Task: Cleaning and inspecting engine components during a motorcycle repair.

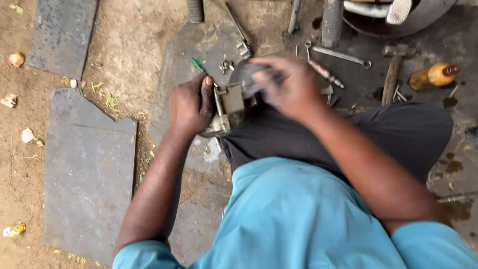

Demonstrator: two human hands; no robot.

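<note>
From the head view, the left hand (190, 105) is closed around a dirty metal part (230, 102), steadying it against the knee. The right hand (288, 85) presses a grey abrasive sheet (245, 73) onto the top of that part, fingers curled over it. Beyond the right hand lie a hammer (393, 69), a spanner (342, 56) and a yellow bottle (434, 75) on the ground.

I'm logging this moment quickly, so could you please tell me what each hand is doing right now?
Left hand: closed, gripping the metal part.
Right hand: closed on a grey sheet, pressed on the same part.
</note>
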